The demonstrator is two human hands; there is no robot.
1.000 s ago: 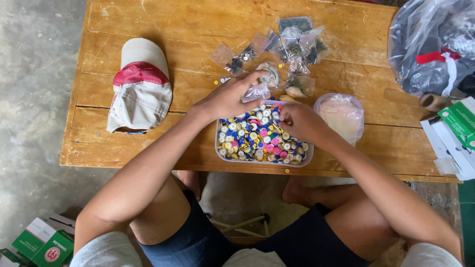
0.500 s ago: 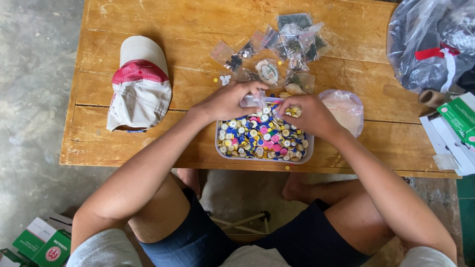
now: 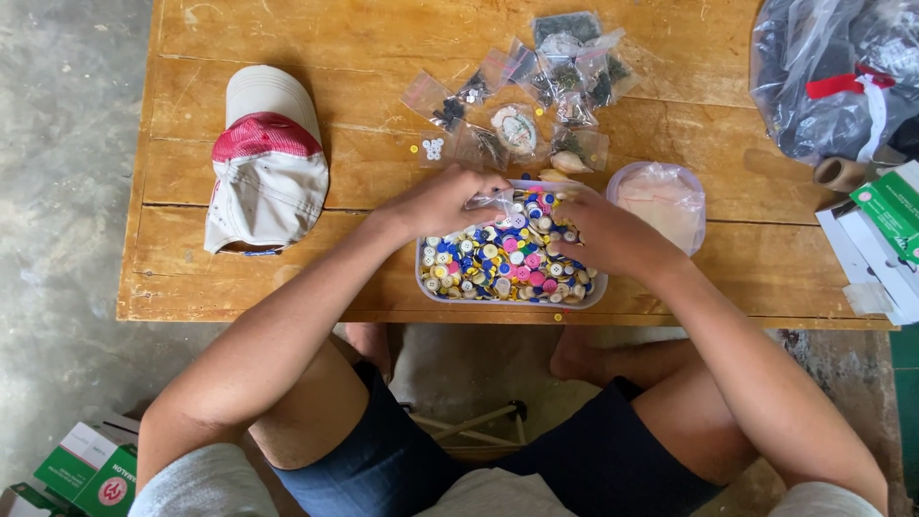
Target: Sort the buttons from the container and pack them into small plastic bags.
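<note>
Buttons fill the clear tub (image 3: 510, 263) at the table's (image 3: 287, 278) near edge, right before the person. Over its far rim, the left hand (image 3: 442, 199) at eleven o'clock pinches a small clear bag (image 3: 488, 199) with curled fingers; the right hand (image 3: 598, 235) at two o'clock is loosely curled, its grasp unclear. Sorting seems underway. Beyond lie filled bags (image 3: 565, 72); a cap (image 3: 266, 163) sits at nine.

Both forearms were extended forward and angled inward, elbows held wide over the knees. The left hand (image 3: 442, 201) was held palm-down, fingers curled, fingertips pinched together toward the right. The right hand (image 3: 605, 235) was likewise held palm-down, fingers bent, close beside the left but not seen touching it.
</note>
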